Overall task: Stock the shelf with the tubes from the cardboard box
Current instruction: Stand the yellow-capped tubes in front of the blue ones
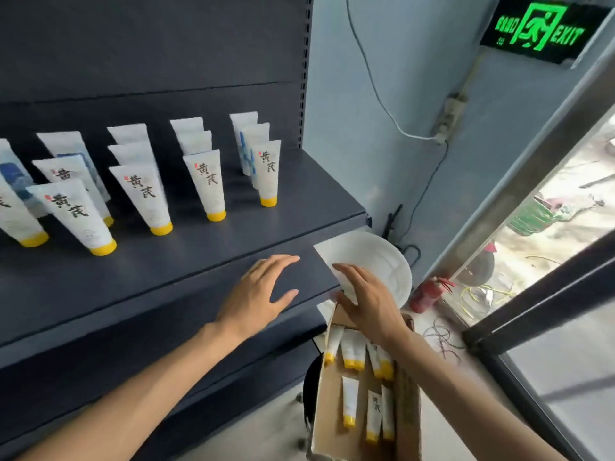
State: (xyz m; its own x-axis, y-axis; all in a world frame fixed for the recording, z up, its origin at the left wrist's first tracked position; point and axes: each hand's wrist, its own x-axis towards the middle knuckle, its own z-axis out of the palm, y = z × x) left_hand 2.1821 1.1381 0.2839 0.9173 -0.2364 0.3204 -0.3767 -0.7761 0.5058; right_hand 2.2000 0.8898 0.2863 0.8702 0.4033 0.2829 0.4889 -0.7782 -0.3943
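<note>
Currently right hand grips one white tube, fingers curled over its lower part; long axis tilted, flat crimped end pointing up-left, cap end hidden under the palm. Tube sits just off the shelf front right corner, above the cardboard box. Left hand hovers spread, holding nothing. Shelved tubes stand cap-down.

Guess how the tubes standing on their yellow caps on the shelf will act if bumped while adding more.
The standing tubes probably tip easily: each balances on a small yellow cap with the wide flat end up. Packed front to back in rows, one could topple its neighbours. They look like light, soft plastic, so a fall on the shelf likely does no harm.
</note>
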